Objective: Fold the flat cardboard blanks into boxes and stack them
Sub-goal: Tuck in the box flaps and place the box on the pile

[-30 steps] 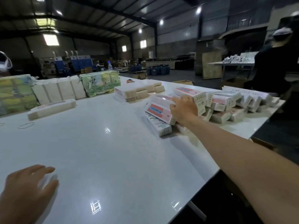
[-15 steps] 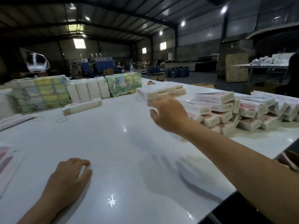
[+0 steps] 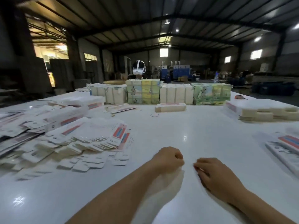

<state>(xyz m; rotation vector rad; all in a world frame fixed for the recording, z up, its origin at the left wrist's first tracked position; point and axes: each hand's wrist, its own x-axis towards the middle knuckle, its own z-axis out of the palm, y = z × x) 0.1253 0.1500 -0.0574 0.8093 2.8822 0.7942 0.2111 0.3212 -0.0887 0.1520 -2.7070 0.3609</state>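
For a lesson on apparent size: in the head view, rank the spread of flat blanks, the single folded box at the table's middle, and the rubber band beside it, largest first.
1. Spread of flat blanks, also nearest the camera.
2. Folded box.
3. Rubber band.

Dim hall, glossy glare, motion blur

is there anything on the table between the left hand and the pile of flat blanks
Nothing visible. The left hand hangs over bare white table, and the fanned pile of flat blanks lies to its left with only open tabletop between them. The right hand sits on the far side, out of that path.
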